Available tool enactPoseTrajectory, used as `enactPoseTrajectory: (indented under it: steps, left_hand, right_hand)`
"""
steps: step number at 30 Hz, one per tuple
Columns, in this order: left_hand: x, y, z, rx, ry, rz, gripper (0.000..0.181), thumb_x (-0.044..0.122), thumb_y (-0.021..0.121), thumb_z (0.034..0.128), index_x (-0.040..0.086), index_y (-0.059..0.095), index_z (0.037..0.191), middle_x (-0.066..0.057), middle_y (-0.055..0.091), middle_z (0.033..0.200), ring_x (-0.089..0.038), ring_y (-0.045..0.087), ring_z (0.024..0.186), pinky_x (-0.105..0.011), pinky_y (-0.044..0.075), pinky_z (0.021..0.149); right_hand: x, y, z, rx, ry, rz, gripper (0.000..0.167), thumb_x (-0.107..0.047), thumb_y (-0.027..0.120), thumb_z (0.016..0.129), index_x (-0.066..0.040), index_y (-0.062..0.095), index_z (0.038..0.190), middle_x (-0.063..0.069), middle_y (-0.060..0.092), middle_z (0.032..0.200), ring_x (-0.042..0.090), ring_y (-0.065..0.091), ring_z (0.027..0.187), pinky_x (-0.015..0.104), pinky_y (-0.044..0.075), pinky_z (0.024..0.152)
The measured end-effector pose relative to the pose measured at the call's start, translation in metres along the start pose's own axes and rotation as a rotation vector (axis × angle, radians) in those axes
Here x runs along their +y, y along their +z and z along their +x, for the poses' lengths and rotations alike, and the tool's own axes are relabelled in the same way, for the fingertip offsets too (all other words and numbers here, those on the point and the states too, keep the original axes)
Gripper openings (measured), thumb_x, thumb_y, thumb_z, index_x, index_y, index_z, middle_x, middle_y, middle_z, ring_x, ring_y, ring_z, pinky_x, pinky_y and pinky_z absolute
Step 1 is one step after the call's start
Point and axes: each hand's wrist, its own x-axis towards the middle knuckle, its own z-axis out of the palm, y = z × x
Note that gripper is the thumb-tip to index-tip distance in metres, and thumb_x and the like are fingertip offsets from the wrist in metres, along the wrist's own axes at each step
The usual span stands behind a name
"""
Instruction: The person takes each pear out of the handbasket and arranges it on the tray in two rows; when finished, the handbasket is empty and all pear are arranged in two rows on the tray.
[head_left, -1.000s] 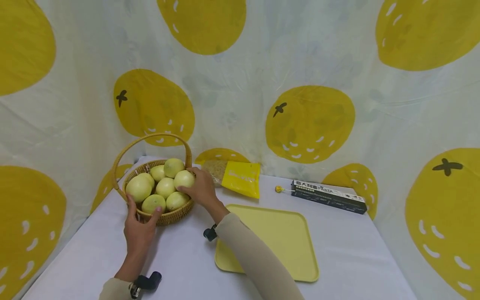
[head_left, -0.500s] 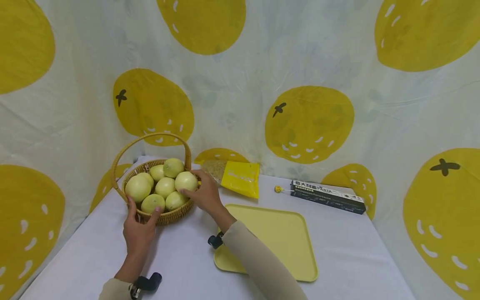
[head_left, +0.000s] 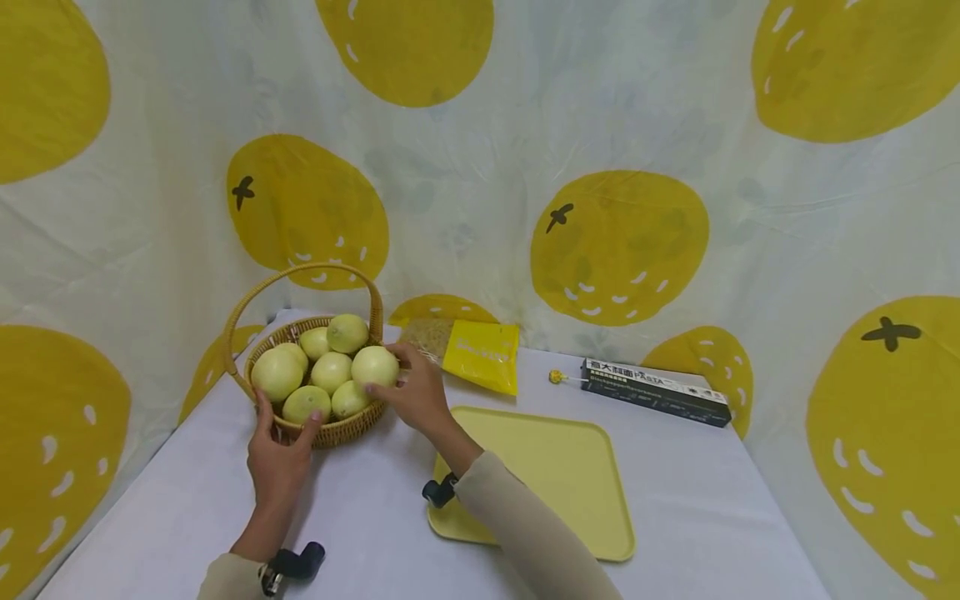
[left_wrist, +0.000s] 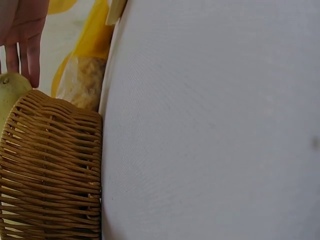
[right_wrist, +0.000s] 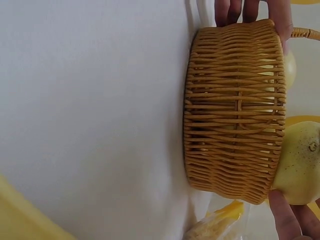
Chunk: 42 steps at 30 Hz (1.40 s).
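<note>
We log R hand (head_left: 416, 392) pinching one pale yellow-green round fruit (head_left: 375, 367) btwn thumb & fingers at R rim of wicker basket (head_left: 348, 432); can't tell if it's fully clear of the pile (head_left: 331, 373) inside. Basket stands nr far L corner of tabletop (head_left: 697, 500), & we see L hand (head_left: 280, 458) gripping its near side, thumb over rim. To R we note yellow tray (head_left: 555, 475), partly hidden by R sleeve (head_left: 528, 525); yellow-and-clear bag (head_left: 480, 356) nr far edge; lollipop (head_left: 556, 377) beside pasta box (head_left: 656, 393), far R corner.
</note>
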Motion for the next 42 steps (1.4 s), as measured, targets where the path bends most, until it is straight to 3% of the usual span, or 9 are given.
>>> enactPoseTrajectory:
  steps: [10, 22, 33, 42]
  left_hand:
    - [-0.001, -0.001, 0.000, 0.002, -0.010, 0.004, 0.100, 0.040, 0.075, 0.0998, 0.041, 0.001, 0.167, 0.019, 0.001, 0.174, -0.014, 0.006, 0.165, -0.039, 0.017, 0.137]
    - [0.001, 0.000, -0.001, -0.002, -0.016, 0.010, 0.099, 0.039, 0.075, 0.1004, 0.043, 0.001, 0.167, 0.020, 0.001, 0.174, -0.012, 0.006, 0.165, -0.039, 0.018, 0.137]
    - [0.001, -0.001, -0.002, -0.010, -0.024, -0.007, 0.099, 0.039, 0.074, 0.1007, 0.044, 0.000, 0.166, 0.018, 0.000, 0.174, -0.013, 0.005, 0.165, -0.042, 0.018, 0.137]
    - [-0.002, 0.001, -0.002, 0.013, -0.010, 0.018, 0.098, 0.041, 0.074, 0.1004, 0.043, 0.001, 0.166, 0.018, 0.002, 0.174, -0.011, 0.006, 0.165, -0.036, 0.014, 0.138]
  right_hand:
    - [-0.002, -0.018, -0.018, 0.045, 0.060, 0.048, 0.073, -0.033, 0.095, 0.082, -0.022, 0.061, 0.146, -0.003, 0.064, 0.144, 0.019, 0.063, 0.125, 0.033, 0.065, 0.094]
    - [0.008, -0.052, -0.042, 0.099, 0.114, 0.023, 0.070, -0.028, 0.096, 0.080, -0.022, 0.064, 0.142, 0.000, 0.066, 0.139, 0.023, 0.063, 0.124, 0.037, 0.066, 0.093]
    - [0.030, -0.082, -0.065, 0.153, 0.168, -0.085, 0.064, -0.025, 0.097, 0.076, -0.016, 0.066, 0.132, 0.007, 0.070, 0.132, 0.028, 0.065, 0.121, 0.043, 0.065, 0.092]
    - [0.040, -0.091, -0.075, 0.170, 0.223, -0.189, 0.063, -0.022, 0.101, 0.069, -0.014, 0.066, 0.120, 0.008, 0.071, 0.123, 0.028, 0.067, 0.110, 0.042, 0.060, 0.084]
